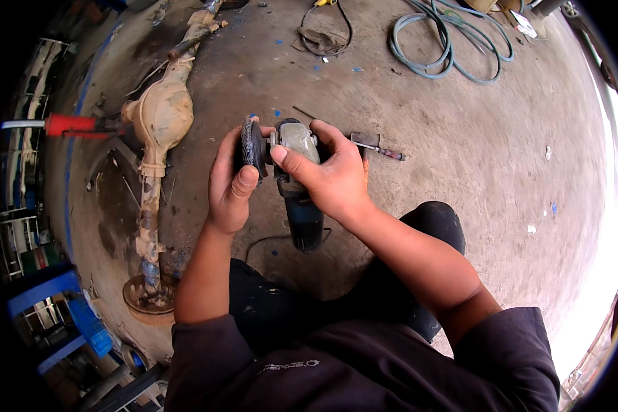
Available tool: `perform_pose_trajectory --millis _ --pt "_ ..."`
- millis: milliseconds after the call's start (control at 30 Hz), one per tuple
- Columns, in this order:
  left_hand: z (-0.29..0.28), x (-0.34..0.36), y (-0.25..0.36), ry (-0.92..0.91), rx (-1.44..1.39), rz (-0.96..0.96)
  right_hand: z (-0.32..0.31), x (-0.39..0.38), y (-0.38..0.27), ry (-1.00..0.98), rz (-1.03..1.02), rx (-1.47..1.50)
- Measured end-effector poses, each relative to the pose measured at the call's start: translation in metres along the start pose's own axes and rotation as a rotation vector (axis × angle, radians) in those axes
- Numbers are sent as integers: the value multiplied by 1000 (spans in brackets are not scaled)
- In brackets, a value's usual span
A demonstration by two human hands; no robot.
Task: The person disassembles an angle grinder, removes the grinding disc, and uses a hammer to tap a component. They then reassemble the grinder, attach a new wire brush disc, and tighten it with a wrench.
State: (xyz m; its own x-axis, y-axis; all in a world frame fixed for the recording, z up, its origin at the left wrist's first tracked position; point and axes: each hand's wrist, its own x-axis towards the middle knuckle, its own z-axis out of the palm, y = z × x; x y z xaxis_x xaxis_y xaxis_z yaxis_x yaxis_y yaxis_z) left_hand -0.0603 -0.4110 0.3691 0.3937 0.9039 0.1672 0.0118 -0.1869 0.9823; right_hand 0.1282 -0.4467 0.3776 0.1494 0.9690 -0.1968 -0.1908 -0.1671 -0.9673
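An angle grinder (304, 221) is held up over the floor between my knees, its dark body pointing down toward me. My right hand (342, 180) is closed around its grey metal gear head, with the thumb pressing near the spindle. On the grinder's left side sits a dark round wheel (252, 147) with a rough, bristly-looking edge. My left hand (228, 189) grips this wheel, thumb on the near side and fingers behind it. The fingertips behind the wheel are partly hidden.
A rusty vehicle axle housing (166, 113) lies along my left, a round flange (147, 309) at its near end. A screwdriver (390, 152) lies beyond my right hand. A coiled grey-blue hose (426, 58) is at far right. A red-handled tool (69, 125) and blue rack (44, 292) stand left.
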Motion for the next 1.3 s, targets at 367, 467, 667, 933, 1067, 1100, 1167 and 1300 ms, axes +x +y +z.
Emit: perform_pose_trajectory --millis 367,467,667,933,1067,1100,1167,1300 --pt "3 1 3 51 25 -38 5 3 13 -6 115 227" --pt "0 -2 2 27 35 -40 4 2 14 -31 137 215" --pt "-1 0 5 3 55 -19 4 0 6 -61 125 255" --pt "-5 -1 13 18 146 -34 6 2 14 -72 131 208" --pt "-3 1 8 7 131 1 4 4 19 -60 115 200" --pt "-2 0 7 14 123 -6 4 5 21 -57 115 192" --pt "1 0 8 25 104 -24 3 7 27 -52 108 174" --pt "1 -2 7 32 104 -28 1 9 34 -68 96 141"
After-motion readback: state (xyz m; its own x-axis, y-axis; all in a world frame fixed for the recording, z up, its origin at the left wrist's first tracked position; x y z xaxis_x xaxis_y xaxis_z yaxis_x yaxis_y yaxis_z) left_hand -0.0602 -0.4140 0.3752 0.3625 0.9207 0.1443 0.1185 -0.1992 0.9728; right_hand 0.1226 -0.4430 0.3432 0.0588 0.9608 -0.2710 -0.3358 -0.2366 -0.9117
